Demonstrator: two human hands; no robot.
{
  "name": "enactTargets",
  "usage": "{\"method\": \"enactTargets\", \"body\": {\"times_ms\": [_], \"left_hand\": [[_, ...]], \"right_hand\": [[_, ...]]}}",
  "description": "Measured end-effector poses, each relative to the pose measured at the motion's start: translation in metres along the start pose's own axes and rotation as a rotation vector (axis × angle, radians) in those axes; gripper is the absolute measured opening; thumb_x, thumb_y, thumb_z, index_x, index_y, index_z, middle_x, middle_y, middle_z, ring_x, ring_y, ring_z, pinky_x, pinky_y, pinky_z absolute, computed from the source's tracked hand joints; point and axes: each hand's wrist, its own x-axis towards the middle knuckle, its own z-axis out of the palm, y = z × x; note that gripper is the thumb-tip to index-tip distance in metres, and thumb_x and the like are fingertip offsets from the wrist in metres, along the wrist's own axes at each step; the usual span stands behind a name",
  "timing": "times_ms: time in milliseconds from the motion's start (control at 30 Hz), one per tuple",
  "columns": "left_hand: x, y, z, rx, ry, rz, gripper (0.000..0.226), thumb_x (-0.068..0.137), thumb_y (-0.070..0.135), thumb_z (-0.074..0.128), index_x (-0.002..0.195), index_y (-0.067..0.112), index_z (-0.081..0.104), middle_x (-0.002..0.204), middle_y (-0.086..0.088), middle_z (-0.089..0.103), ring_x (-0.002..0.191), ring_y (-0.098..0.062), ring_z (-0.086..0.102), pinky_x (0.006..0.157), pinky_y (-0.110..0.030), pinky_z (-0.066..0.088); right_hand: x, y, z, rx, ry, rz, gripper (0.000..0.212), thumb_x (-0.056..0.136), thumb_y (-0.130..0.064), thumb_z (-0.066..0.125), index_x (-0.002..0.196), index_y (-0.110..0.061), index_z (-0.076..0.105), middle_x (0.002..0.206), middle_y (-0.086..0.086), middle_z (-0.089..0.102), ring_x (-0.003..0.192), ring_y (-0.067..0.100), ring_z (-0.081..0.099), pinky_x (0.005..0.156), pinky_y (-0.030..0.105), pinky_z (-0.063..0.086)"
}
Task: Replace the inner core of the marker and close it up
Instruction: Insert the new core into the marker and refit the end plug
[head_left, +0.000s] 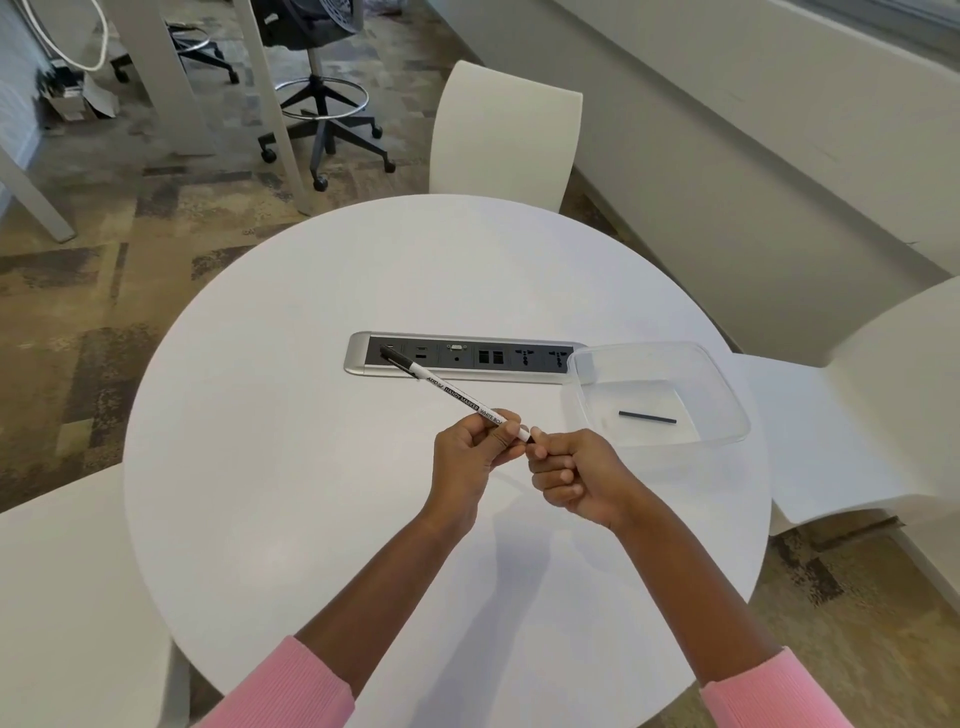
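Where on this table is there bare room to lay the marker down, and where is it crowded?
Bare: the table from its left rim to the left hand; the far band beyond the socket panel. Crowded: the right, where the clear tub sits by the panel's end near the right hand.

- marker (451, 391) showing white barrel, black cap, black lettering
- core (647, 417) showing black
- sleeves (291, 686) showing pink
- table (311, 467) showing white
- carpet (78, 312) showing brown-grey patchwork
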Motion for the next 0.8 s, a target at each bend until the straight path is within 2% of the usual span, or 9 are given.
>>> {"method": "enactTargets", "body": {"times_ms": [100,233,333,400,467,533,600,700,800], "left_hand": [[0.002,0.003,-0.001,-0.029,0.034,-0.005,0.012,0.085,0.001,0.058,0.077,0.008,0.065,0.059,0.004,0.070,0.061,-0.007,0.067,0.063,-0.014,0.053],[0.004,0.003,-0.002,-0.077,0.113,-0.020,0.008,0.084,0.005,0.060,0.079,0.007,0.066,0.059,0.006,0.070,0.056,-0.005,0.064,0.064,-0.014,0.054],[0.003,0.002,-0.004,-0.112,0.146,-0.035,0.009,0.084,0.005,0.060,0.079,0.006,0.067,0.060,0.004,0.071,0.058,-0.006,0.066,0.063,-0.013,0.054],[0.002,0.002,-0.005,-0.120,0.151,-0.040,0.009,0.085,0.005,0.059,0.080,0.005,0.067,0.060,0.004,0.070,0.059,-0.007,0.067,0.063,-0.013,0.054],[0.001,0.001,-0.005,-0.128,0.151,-0.042,0.011,0.085,0.005,0.059,0.079,0.005,0.067,0.059,0.004,0.070,0.060,-0.007,0.067,0.062,-0.013,0.054],[0.000,0.001,-0.005,-0.131,0.147,-0.046,0.012,0.085,0.005,0.059,0.078,0.006,0.067,0.059,0.004,0.070,0.061,-0.006,0.067,0.062,-0.013,0.054],[-0.001,0.001,-0.004,-0.127,0.143,-0.049,0.012,0.085,0.005,0.059,0.078,0.007,0.068,0.059,0.005,0.071,0.061,-0.006,0.067,0.062,-0.013,0.054],[-0.003,0.000,-0.004,-0.120,0.131,-0.043,0.012,0.086,0.005,0.058,0.079,0.007,0.067,0.059,0.006,0.070,0.061,-0.005,0.067,0.063,-0.012,0.054],[-0.003,0.001,-0.004,-0.083,0.100,-0.033,0.011,0.086,0.004,0.057,0.079,0.006,0.065,0.058,0.005,0.070,0.061,-0.007,0.068,0.063,-0.013,0.054]], "right_hand": [[0.000,-0.001,0.004,-0.084,0.017,-0.066,0.039,0.096,-0.023,0.037,0.059,-0.013,0.046,0.036,-0.011,0.028,0.032,0.003,0.028,0.029,0.011,0.023],[0.001,0.009,0.013,-0.512,0.266,-0.386,0.042,0.096,-0.032,0.037,0.062,-0.016,0.053,0.041,-0.005,0.043,0.039,0.008,0.040,0.041,0.016,0.034],[0.000,0.021,0.014,-0.841,0.427,-0.654,0.021,0.094,-0.027,0.044,0.079,-0.018,0.055,0.052,0.007,0.049,0.048,0.014,0.045,0.052,0.023,0.037],[0.000,0.027,0.013,-0.992,0.466,-0.768,0.009,0.092,-0.023,0.049,0.088,-0.016,0.055,0.054,0.005,0.049,0.052,0.016,0.045,0.054,0.019,0.035],[0.001,0.028,0.015,-1.109,0.517,-0.876,0.010,0.091,-0.019,0.051,0.091,-0.011,0.057,0.061,-0.005,0.052,0.056,0.010,0.045,0.056,0.016,0.036],[0.001,0.028,0.016,-1.215,0.540,-0.964,0.012,0.091,-0.013,0.051,0.089,-0.004,0.059,0.071,0.008,0.061,0.063,0.020,0.051,0.059,0.025,0.042],[0.001,0.027,0.015,-1.285,0.544,-1.018,0.016,0.089,-0.010,0.051,0.083,0.001,0.060,0.070,0.018,0.059,0.063,0.030,0.052,0.055,0.039,0.044],[0.001,0.025,0.018,-1.202,0.524,-0.966,0.017,0.088,-0.007,0.050,0.076,0.002,0.059,0.067,0.017,0.057,0.062,0.028,0.049,0.057,0.033,0.038],[-0.001,0.022,0.020,-0.954,0.485,-0.775,0.023,0.088,-0.008,0.052,0.066,-0.002,0.058,0.055,0.000,0.049,0.057,0.017,0.044,0.055,0.026,0.032]]}}
